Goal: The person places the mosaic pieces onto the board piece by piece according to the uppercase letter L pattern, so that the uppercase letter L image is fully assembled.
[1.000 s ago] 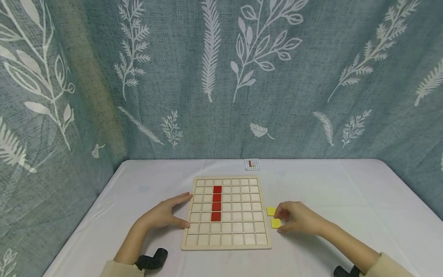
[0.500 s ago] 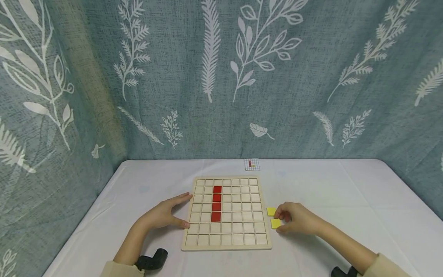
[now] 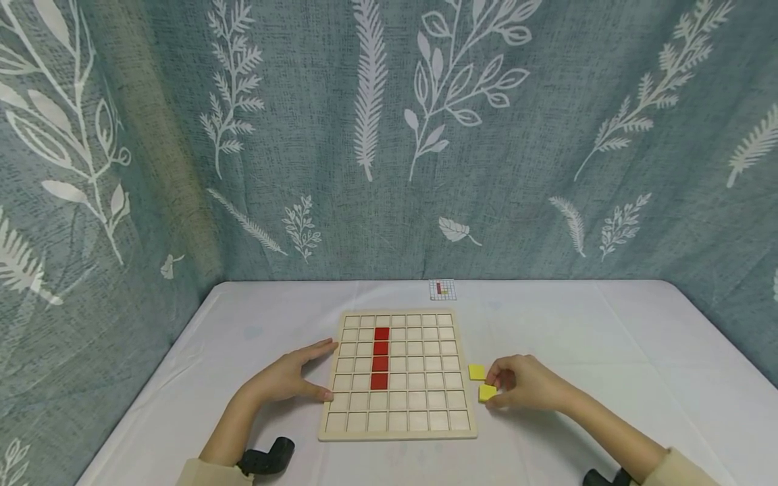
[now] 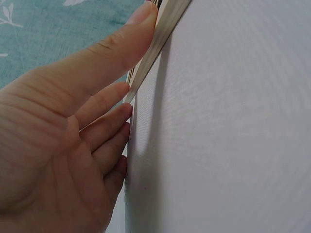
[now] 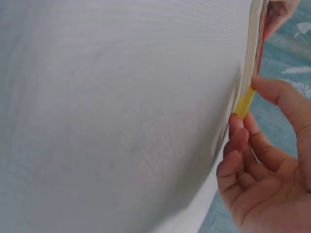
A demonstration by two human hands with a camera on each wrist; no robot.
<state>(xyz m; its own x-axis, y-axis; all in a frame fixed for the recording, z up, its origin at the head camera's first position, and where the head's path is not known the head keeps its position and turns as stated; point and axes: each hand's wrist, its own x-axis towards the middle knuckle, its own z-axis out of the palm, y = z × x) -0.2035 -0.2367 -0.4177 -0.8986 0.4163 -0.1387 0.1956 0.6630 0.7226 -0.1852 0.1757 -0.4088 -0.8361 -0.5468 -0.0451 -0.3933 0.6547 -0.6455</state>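
A wooden grid board point(image 3: 398, 435) lies on the table, with several red square tiles point(image 3: 379, 364) lined up in one column. My left hand point(image 3: 282, 376) rests against the board's left edge, thumb and fingers spread; the left wrist view shows the thumb point(image 4: 112, 51) touching the rim. To the right of the board, my right hand point(image 3: 529, 383) pinches a yellow square tile point(image 3: 487, 393) between thumb and fingers, and the tile is slightly tilted. In the right wrist view the pinched yellow tile point(image 5: 244, 103) shows edge-on. A second yellow tile point(image 3: 477, 372) lies flat just behind it.
A small card point(image 3: 442, 289) printed with a grid and coloured squares lies at the table's back edge. A white cloth point(image 3: 577, 324) covers the table. Behind it hangs a teal curtain point(image 3: 328, 135) with white leaf prints. Black wrist devices point(image 3: 267, 457) show at both wrists.
The nearer yellow tile has shifted slightly right and tipped up in my right hand's pinch. My left hand, the board and the red tiles stay in place.
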